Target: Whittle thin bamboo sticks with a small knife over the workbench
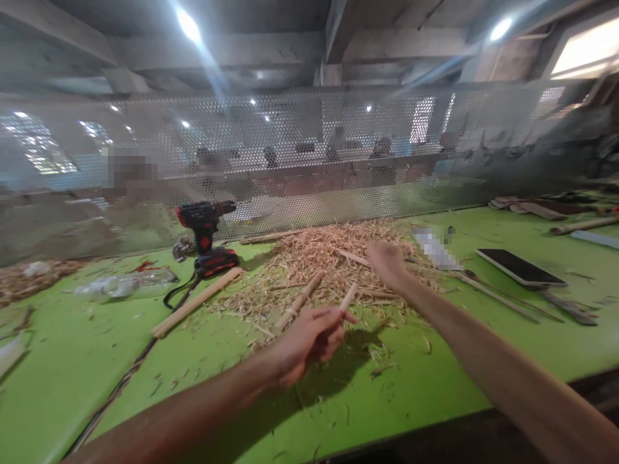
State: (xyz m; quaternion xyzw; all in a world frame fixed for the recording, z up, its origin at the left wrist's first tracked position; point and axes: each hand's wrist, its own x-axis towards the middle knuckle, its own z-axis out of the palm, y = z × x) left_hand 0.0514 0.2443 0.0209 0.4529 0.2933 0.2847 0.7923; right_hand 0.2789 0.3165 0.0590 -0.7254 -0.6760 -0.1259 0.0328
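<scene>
My left hand [316, 335] is closed around a short, pale wooden stick [348, 298], whose tip points up and away. My right hand [387, 261] is a slightly blurred fist over a heap of wood shavings [309, 251]. Its fingers are turned away, so whatever it grips is hidden. Beside that fist, a light wooden strip [353, 258] lies on the shavings; I cannot tell whether they touch. Another wooden stick [302, 299] rests in the shavings just beyond my left hand.
On the green table [203, 380], a cordless drill [206, 235] stands at the left near a wooden slat [198, 303] and a clear plastic bag [128, 283]. A phone [520, 267] and thin tools [498, 296] lie at the right. A perforated metal screen [300, 148] runs behind.
</scene>
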